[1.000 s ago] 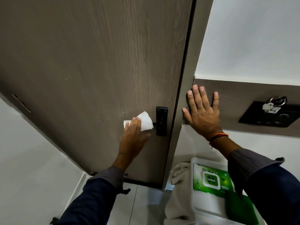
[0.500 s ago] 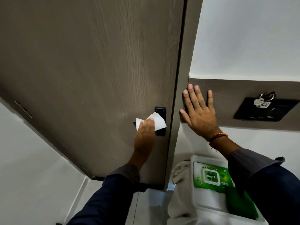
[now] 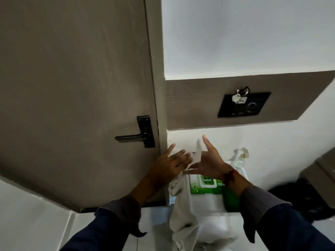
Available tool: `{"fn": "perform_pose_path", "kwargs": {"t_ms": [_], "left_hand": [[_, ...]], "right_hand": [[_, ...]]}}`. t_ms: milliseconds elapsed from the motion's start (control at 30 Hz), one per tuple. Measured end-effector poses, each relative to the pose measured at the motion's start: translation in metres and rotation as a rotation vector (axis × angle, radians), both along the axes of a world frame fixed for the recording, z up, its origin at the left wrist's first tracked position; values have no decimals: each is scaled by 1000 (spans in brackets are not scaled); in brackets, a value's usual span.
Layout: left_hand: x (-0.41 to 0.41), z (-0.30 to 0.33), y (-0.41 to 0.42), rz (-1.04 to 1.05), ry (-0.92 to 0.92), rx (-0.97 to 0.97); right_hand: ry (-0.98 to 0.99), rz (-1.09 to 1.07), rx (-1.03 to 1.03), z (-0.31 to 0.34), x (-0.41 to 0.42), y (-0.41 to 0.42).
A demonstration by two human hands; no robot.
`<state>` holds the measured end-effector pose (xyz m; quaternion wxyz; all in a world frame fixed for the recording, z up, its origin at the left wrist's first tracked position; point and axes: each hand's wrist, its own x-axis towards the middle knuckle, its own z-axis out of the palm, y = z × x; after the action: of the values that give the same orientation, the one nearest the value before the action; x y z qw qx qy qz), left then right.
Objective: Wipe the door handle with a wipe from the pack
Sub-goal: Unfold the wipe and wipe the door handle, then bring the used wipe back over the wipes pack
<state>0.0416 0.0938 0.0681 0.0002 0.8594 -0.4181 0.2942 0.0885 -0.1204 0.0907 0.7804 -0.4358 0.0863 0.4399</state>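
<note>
white and half lost against the pale wall, the wipe point(image 3: 196, 156) sits between the two hands, above the green-labelled pack point(image 3: 206, 185) and well clear of the black door handle point(image 3: 132, 137), which stands bare on the grey-brown door point(image 3: 72, 87) up and to the left. the frame is blurred here, so the wipe's edges are hard to trace.

the step in hand looks like passing or refolding the wipe between hands. to do it well, gather the loose sheet into a flat pad with a fresh face outward, then pinch it firmly before going back to the lever — a floppy corner would only skim the metal.

the left hand point(image 3: 168, 166) is spread, fingers point(image 3: 181, 156) long and nearly straight, their tips at the wipe's left edge; whether they pinch it i cannot tell. the right hand point(image 3: 208, 163) is wide open too, palm turned inward, thumb up — the sheet lies against its palm side, and a real grip is not visible there either.

a pale cloth point(image 3: 178, 211) hangs beside the pack, below both hands.
</note>
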Motion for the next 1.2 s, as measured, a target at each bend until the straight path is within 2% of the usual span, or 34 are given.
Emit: {"fn": "perform_pose_path", "kwargs": {"t_ms": [133,200,267,300,400,467,500,600,700,800,967,1200], "left_hand": [[6,-21,-18,-92,69,158],[6,-23,-21,-49,118,89],[1,-29,-30,56,293,-184],[-4,-31,-39,147,483,-426],[-10,-28,-72,392,1219,-1116],[-6,-28,-94,409,1541,-1339],[-2,-29,-102,383,1601,-1392],[5,-35,-122,346,1518,-1442],[13,-43,-128,386,1369,-1423],[17,-53,-125,424,1317,-1357],[12,-68,-124,483,1188,-1103],[4,-81,-125,529,1197,-930]], "right_hand": [[-107,-16,-166,-7,-3,-20],[-146,-92,-264,-20,-4,-29],[-151,-231,-312,-34,-5,-46],[-157,-311,-319,-41,-6,-55],[-195,-473,-332,-52,-8,-71],[-205,-502,-321,-56,-11,-75],[-208,-511,-307,-59,-12,-76],[-236,-507,-294,-65,-17,-80],[-287,-513,-420,-69,-23,-86],[-351,-508,-487,-78,-26,-97],[-492,-316,-613,-87,-28,-107],[-561,-208,-839,-96,-29,-108]]}}
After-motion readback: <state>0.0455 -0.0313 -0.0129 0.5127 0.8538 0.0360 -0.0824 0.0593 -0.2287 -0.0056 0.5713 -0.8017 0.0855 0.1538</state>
